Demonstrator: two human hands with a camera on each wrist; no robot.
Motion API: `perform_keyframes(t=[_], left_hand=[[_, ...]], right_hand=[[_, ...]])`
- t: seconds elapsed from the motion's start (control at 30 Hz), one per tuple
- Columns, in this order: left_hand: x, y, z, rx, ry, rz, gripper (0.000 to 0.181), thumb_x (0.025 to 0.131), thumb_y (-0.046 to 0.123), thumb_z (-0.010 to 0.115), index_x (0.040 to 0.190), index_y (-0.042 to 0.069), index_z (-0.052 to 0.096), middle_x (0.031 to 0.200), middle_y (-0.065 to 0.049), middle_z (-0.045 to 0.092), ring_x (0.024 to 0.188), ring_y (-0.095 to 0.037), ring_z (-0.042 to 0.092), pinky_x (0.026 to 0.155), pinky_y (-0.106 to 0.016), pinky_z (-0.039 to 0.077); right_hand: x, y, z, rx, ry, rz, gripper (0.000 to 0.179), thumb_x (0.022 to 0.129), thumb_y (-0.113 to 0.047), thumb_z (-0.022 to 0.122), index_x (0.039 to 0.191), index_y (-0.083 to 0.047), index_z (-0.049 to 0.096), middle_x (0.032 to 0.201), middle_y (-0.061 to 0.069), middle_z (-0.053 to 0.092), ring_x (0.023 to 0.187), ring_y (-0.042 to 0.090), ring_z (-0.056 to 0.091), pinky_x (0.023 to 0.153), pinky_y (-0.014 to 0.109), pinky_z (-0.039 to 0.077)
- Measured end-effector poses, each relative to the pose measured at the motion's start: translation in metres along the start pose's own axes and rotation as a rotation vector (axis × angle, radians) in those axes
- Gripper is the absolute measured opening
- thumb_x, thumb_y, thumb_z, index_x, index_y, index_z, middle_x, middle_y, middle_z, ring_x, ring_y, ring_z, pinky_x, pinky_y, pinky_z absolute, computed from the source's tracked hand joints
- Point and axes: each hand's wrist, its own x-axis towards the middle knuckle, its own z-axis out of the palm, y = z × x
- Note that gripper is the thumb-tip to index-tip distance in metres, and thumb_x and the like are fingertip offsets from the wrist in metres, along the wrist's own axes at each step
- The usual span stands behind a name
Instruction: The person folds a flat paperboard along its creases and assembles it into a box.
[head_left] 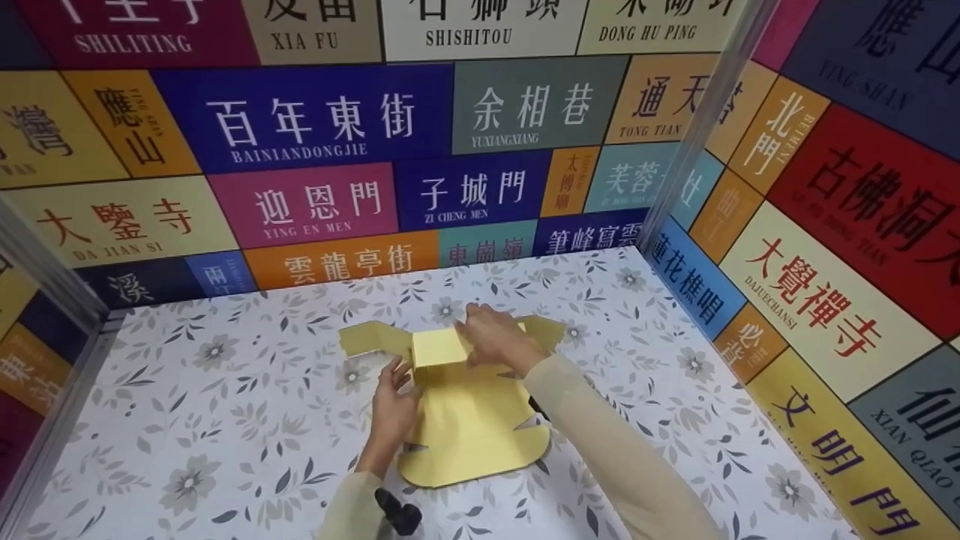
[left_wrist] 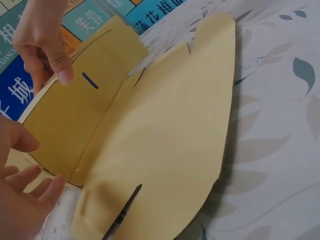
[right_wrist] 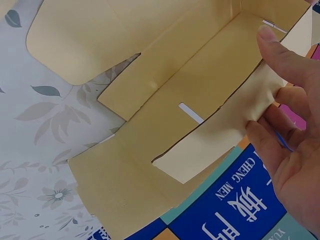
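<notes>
A yellow cardboard box blank [head_left: 472, 427] with slits in its sides and a rounded near edge lies partly folded on the table. Its far panel [left_wrist: 70, 120] stands raised, and a side flap [head_left: 375, 337] spreads out at the left. My right hand [head_left: 495, 337] pinches the top of that panel, thumb on the inner side and fingers on the outer face of its folded strip [right_wrist: 210, 135]. At the panel's left end is my left hand [head_left: 394, 409], its loosely bent fingertips touching the corner and its thumb apart from them.
A white cloth with grey flowers and leaves [head_left: 187, 420] covers the table. Walls of coloured sign panels [head_left: 300, 120] rise behind it and at both sides. Beside my left sleeve shows a black wrist device [head_left: 397, 514].
</notes>
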Motion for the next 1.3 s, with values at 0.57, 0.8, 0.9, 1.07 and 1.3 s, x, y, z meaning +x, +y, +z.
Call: perform_keyframes(t=[0.57,0.8,0.9,1.07,1.3], left_hand=[[0.001,-0.006,0.009,-0.018,0.009,0.017,0.06,0.094,-0.006,0.051,0.15,-0.007,0.03,0.152,-0.028,0.039,0.136,-0.045,0.046,0.105,-0.052,0.049],[0.0,-0.01,0.006,-0.031,0.051,0.012,0.056,0.095,-0.005,0.049,0.149,-0.008,0.033,0.148,-0.03,0.043,0.135,-0.048,0.046,0.109,-0.055,0.046],[-0.001,-0.014,0.001,-0.035,0.098,-0.023,0.054,0.096,-0.004,0.047,0.148,-0.007,0.035,0.147,-0.029,0.045,0.135,-0.048,0.047,0.108,-0.053,0.047],[-0.002,-0.023,-0.011,-0.128,0.188,-0.115,0.053,0.098,-0.003,0.042,0.15,-0.008,0.032,0.147,-0.033,0.041,0.135,-0.049,0.046,0.098,-0.047,0.055],[-0.002,-0.023,-0.028,-0.109,0.318,-0.233,0.057,0.097,0.0,0.041,0.152,-0.008,0.03,0.15,-0.03,0.04,0.134,-0.045,0.049,0.104,-0.046,0.052]], right_hand=[[0.001,-0.002,-0.001,0.019,0.019,0.012,0.074,0.075,-0.028,0.089,0.139,-0.006,0.06,0.122,0.016,0.059,0.107,0.032,0.06,0.089,0.045,0.057],[0.0,-0.001,-0.001,0.022,0.036,0.008,0.07,0.074,-0.027,0.09,0.135,-0.006,0.063,0.12,0.017,0.06,0.107,0.033,0.06,0.087,0.047,0.057],[0.0,-0.001,-0.001,0.01,0.034,0.005,0.071,0.074,-0.028,0.09,0.135,-0.006,0.062,0.121,0.017,0.059,0.107,0.033,0.06,0.086,0.047,0.057],[0.0,0.001,-0.001,0.024,0.009,0.025,0.072,0.075,-0.029,0.089,0.138,-0.007,0.06,0.124,0.015,0.058,0.109,0.032,0.059,0.089,0.046,0.056],[0.001,0.001,-0.001,0.064,-0.019,0.041,0.072,0.077,-0.029,0.087,0.14,-0.007,0.058,0.13,0.015,0.057,0.114,0.031,0.058,0.097,0.046,0.053]])
